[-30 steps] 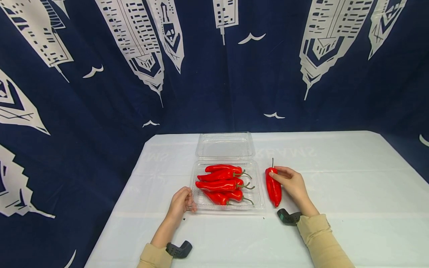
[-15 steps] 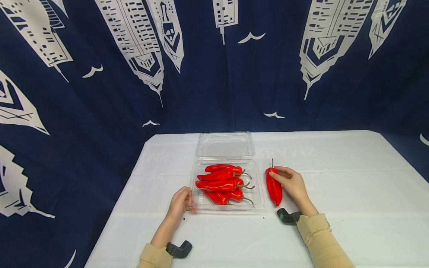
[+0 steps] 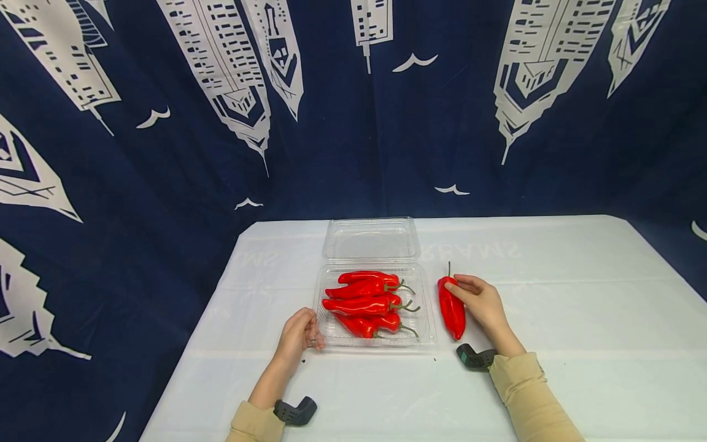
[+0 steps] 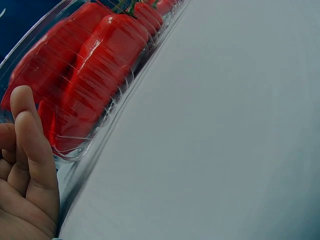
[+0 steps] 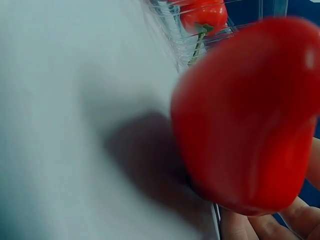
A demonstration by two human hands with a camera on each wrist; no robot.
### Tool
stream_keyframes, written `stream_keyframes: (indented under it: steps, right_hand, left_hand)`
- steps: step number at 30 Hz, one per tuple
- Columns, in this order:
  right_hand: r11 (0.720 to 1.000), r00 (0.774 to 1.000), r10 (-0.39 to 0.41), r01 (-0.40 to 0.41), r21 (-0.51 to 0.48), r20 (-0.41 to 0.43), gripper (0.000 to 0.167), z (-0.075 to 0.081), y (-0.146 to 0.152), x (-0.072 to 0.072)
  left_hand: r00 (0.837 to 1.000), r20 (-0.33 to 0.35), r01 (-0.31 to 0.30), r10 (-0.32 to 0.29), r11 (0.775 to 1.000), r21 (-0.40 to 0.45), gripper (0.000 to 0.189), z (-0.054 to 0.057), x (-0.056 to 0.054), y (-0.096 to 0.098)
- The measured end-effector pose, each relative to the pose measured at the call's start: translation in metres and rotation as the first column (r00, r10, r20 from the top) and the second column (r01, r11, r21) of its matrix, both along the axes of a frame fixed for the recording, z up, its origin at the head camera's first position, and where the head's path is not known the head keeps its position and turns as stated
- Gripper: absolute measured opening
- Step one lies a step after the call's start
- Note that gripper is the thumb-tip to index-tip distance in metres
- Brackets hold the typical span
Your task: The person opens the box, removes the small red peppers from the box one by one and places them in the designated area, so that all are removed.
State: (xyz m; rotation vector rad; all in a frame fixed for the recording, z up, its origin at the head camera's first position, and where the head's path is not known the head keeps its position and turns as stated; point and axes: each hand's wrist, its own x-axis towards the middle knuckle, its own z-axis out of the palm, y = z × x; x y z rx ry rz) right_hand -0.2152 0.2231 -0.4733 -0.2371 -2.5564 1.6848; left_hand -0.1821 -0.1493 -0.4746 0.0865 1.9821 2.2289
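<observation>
In the head view, my right hand [image 3: 482, 302] holds a red pepper [image 3: 452, 314] between thumb and fingers, to the right of a clear plastic clamshell container [image 3: 431, 334]. The pepper's stem points away from me and its tip toward me. In the right wrist view that pepper [image 5: 245, 120] fills much of the picture, its shadow on the white cloth. My left hand [image 3: 301, 331] grips the container's left edge near the front corner; thumb and index are partly hidden. Several red peppers [image 3: 361, 305] with green stems lie piled inside, also seen through the ribbed wall in the left wrist view.
The container's lid [image 3: 371, 240] lies folded back, open, behind its base. A white cloth [image 3: 580, 307] covers the table. Behind it hangs a dark blue curtain [image 3: 386, 135] with white building prints. Dark devices [image 3: 476, 357] sit at both wrists by the beige sleeves.
The pepper in my right hand has shifted very slightly, its tip a little away from me. My left hand and the container stay where they were.
</observation>
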Motion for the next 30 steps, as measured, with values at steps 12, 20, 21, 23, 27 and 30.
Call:
stream_keyframes:
  steps: [12, 20, 21, 23, 27, 30]
  right_hand:
    - [1.0, 1.0, 0.007, -0.007, -0.002, 0.001, 0.055, 0.0011, 0.0011, 0.0004]
    - [1.0, 1.0, 0.009, -0.008, -0.004, 0.021, 0.056, 0.0039, 0.0025, 0.0022]
    - [1.0, 1.0, 0.009, -0.009, -0.005, 0.022, 0.057, 0.0041, 0.0026, 0.0022]
    - [1.0, 1.0, 0.012, -0.012, -0.008, 0.024, 0.057, 0.0044, 0.003, 0.0023]
    - [1.0, 0.999, 0.021, -0.021, -0.009, 0.024, 0.058, 0.0054, 0.0034, 0.0026]
    - [1.0, 0.999, 0.025, -0.025, -0.004, 0.028, 0.057, 0.0064, 0.0037, 0.0029]
  left_hand:
    - [1.0, -0.002, -0.023, 0.023, 1.0, 0.001, 0.023, -0.0092, -0.003, -0.0011]
    - [1.0, -0.009, -0.016, 0.016, 1.0, 0.003, 0.024, -0.0093, -0.0027, -0.0012]
    - [1.0, -0.008, -0.018, 0.018, 1.0, 0.004, 0.024, -0.0092, -0.0026, -0.001]
    - [1.0, -0.005, -0.021, 0.021, 1.0, 0.006, 0.023, -0.0087, -0.0024, -0.0007]
    - [1.0, -0.003, -0.026, 0.026, 1.0, 0.007, 0.023, -0.0078, -0.0025, -0.0001]
    - [1.0, -0.003, -0.027, 0.027, 1.0, 0.005, 0.023, -0.0077, -0.0025, 0.0001]
